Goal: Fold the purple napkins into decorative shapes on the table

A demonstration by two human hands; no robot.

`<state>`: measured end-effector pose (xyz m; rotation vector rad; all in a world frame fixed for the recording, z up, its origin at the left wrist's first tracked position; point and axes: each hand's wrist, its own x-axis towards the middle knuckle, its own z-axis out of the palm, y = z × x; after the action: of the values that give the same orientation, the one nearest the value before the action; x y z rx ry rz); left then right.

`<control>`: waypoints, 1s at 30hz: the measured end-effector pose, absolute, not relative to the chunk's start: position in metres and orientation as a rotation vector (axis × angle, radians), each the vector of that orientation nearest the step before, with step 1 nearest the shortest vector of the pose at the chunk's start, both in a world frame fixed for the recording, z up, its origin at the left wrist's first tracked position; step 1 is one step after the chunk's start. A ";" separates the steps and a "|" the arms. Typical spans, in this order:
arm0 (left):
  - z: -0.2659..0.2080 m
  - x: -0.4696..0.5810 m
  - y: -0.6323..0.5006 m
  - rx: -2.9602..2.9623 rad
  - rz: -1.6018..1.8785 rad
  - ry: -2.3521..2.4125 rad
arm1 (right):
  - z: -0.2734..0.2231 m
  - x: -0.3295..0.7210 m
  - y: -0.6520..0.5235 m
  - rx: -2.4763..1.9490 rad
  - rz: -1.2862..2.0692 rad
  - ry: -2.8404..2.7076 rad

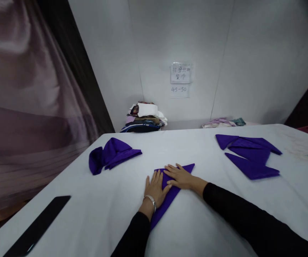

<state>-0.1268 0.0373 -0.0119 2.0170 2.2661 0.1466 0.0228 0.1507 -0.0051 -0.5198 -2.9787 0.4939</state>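
A purple cloth napkin point(170, 200), folded into a triangle, lies flat on the white-covered table in front of me. My left hand point(155, 191) rests flat on its left part, fingers stretched out and pointing away from me. A silver bracelet point(152, 202) circles that wrist. My right hand point(180, 176) lies palm down across the upper part of the napkin, fingers extended to the left, close to my left fingertips. The cloth under both palms is hidden. Neither hand grips anything.
Folded purple napkins lie at the left point(116, 151) and at the right point(250, 153). A long black flat object point(40, 225) is at the near left. Stacked fabrics point(144, 116) and more cloths point(220, 123) sit beyond the table's far edge, below paper signs point(180, 76).
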 end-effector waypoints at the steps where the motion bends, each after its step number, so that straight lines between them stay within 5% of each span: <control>1: -0.012 -0.127 0.037 2.013 0.134 2.269 | -0.005 0.025 0.155 -0.526 0.498 -2.982; 16: -0.008 -0.125 0.036 1.981 0.159 2.258 | -0.013 0.103 0.248 -1.458 0.327 -2.587; 25: 0.003 -0.135 0.045 2.028 0.167 2.265 | -0.002 0.074 0.099 -0.366 0.505 -2.870; 30: 0.013 -0.141 0.038 2.110 0.166 2.279 | 0.002 0.080 0.092 -0.289 0.528 -2.928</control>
<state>-0.1415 0.0380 0.0130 2.1104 2.2789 0.1662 0.0799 0.0916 0.0021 -0.2888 -2.9276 0.5283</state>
